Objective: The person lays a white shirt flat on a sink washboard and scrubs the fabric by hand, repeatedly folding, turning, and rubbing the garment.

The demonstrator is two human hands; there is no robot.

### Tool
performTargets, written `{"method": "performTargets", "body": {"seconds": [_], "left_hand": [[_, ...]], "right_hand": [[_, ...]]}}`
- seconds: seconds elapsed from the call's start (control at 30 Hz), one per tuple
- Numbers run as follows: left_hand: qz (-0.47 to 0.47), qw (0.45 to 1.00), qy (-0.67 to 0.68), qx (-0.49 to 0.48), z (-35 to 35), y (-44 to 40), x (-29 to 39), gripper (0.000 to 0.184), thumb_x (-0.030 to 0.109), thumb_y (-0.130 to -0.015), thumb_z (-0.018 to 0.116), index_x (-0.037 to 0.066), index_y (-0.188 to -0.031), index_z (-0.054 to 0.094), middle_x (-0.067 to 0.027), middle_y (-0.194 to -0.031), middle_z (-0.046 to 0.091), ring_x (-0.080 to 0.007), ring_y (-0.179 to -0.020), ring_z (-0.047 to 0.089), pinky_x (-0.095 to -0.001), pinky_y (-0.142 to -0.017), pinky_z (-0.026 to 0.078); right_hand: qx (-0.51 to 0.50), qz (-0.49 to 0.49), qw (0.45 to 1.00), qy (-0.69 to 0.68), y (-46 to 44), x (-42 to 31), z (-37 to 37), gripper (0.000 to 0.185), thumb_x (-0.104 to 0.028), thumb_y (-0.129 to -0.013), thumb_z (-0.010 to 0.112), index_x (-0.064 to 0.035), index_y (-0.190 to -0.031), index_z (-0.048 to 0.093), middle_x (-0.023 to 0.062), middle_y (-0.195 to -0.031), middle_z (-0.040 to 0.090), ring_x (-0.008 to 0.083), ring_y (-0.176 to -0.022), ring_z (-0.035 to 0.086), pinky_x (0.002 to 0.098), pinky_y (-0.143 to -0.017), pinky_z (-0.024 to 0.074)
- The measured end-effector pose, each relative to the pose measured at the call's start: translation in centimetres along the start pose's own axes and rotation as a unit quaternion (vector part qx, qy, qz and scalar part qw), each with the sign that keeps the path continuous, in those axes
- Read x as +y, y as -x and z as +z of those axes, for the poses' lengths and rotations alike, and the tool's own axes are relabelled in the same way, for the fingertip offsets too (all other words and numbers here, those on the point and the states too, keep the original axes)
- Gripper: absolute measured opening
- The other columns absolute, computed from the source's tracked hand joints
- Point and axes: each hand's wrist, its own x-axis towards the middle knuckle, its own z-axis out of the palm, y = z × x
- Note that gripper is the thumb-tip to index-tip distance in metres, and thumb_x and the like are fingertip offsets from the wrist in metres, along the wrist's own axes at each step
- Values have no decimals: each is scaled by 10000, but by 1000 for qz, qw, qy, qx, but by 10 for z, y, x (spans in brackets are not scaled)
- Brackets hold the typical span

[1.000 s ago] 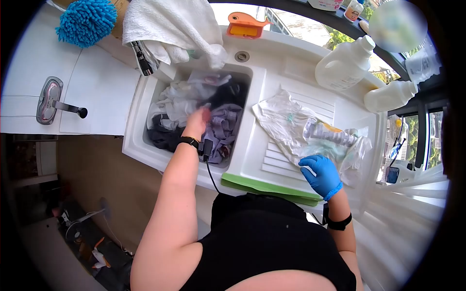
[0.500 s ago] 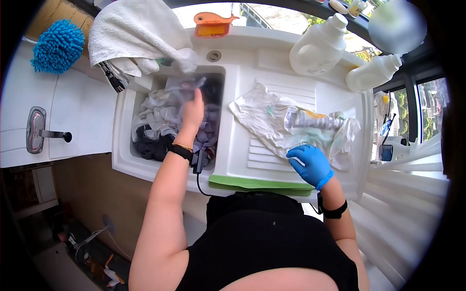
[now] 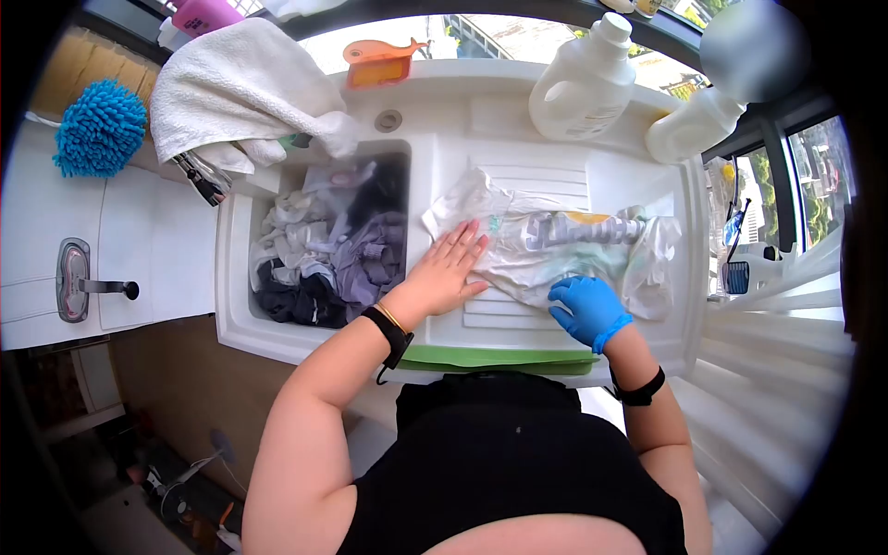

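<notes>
A wet white garment (image 3: 518,231) with dark lettering and a yellow patch lies spread over the ribbed washboard (image 3: 527,185). My left hand (image 3: 450,268), bare, rests flat on its left end with fingers apart. At the garment's lower edge is my right hand (image 3: 588,310) in a blue glove, its fingers curled down against the cloth; whether they pinch a fold is hidden. Left of the washboard, the basin (image 3: 239,268) holds soaked clothes: white ones (image 3: 291,231), a lavender one (image 3: 370,259) and dark ones (image 3: 301,296).
A green strip (image 3: 499,359) runs along the sink's front edge. White bottles (image 3: 583,88) stand at the back right, and an orange whale-shaped holder (image 3: 379,63) at the back. A white towel (image 3: 240,88) hangs over the tap. A blue fluffy duster (image 3: 102,128) sits left.
My left hand has left the basin and moved right onto the white garment, its fingers now spread. My right hand has stayed by the garment's lower edge. The view has shifted.
</notes>
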Motion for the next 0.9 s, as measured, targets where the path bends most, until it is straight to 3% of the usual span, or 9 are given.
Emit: {"method": "performTargets", "body": {"seconds": [0.03,0.07,0.17,0.27,0.37,0.47,0.53,0.67,0.9], "left_hand": [[-5,1000,-1,-15,-6,7,5,853,516,-1033,532,47,-1652,180,-214,-1727,92,-368,-1598,121,-470,-1289,162],[-5,1000,-1,2,-10,13,10,832,503,-1012,569,34,-1627,265,-233,-1706,172,-365,-1587,175,-470,-1282,188],[-77,987,-52,-130,-42,5,29,758,458,-999,596,27,-1581,373,-231,-1670,282,-345,-1568,249,-473,-1270,221],[-30,999,30,5,-40,-24,23,688,416,-989,613,19,-1528,454,-203,-1635,370,-324,-1546,308,-478,-1257,247],[31,997,-18,63,-13,-42,7,704,410,-1008,589,23,-1564,397,-171,-1666,325,-314,-1563,270,-474,-1267,231],[42,999,-3,34,-2,-22,10,818,476,-1006,576,33,-1622,271,-155,-1702,245,-316,-1585,204,-461,-1282,200],[49,999,-2,12,-2,-2,15,863,556,-1006,536,33,-1632,253,-144,-1712,231,-309,-1586,206,-458,-1287,184],[40,999,18,-17,-13,14,24,830,545,-1016,537,21,-1612,294,-162,-1695,268,-318,-1582,219,-475,-1278,197],[0,998,3,69,-4,-49,17,792,558,-1031,496,63,-1620,307,-136,-1706,253,-306,-1589,197,-493,-1279,183]], "right_hand": [[-22,7,1000,11,1,5,0,127,-219,-898,679,-123,-962,732,107,-959,730,330,-940,684,459,-837,540],[-44,13,999,22,1,9,-1,126,-217,-901,675,-125,-965,732,107,-959,729,328,-941,684,456,-838,540],[-94,11,990,108,-21,0,-16,138,-227,-920,649,-126,-980,722,105,-978,719,328,-918,684,454,-816,540],[-59,10,997,57,-63,-5,-19,283,-297,-959,620,-124,-1165,707,119,-1212,696,335,-1132,656,455,-962,518],[83,-34,977,193,-90,23,18,547,-386,-1003,570,-111,-1475,537,136,-1558,488,339,-1446,449,479,-1180,376],[-57,17,982,177,-90,43,15,747,-461,-1030,515,-101,-1641,277,106,-1725,210,310,-1599,157,489,-1292,168],[-63,20,981,183,-91,48,17,767,-475,-1035,495,-108,-1655,231,107,-1735,169,311,-1604,135,496,-1297,142],[-62,14,980,189,-91,53,24,776,-493,-1036,481,-115,-1660,218,104,-1738,163,325,-1605,127,502,-1299,117],[-58,16,983,173,-91,55,25,776,-492,-1025,490,-133,-1660,227,92,-1738,172,323,-1606,122,507,-1297,124]]}}
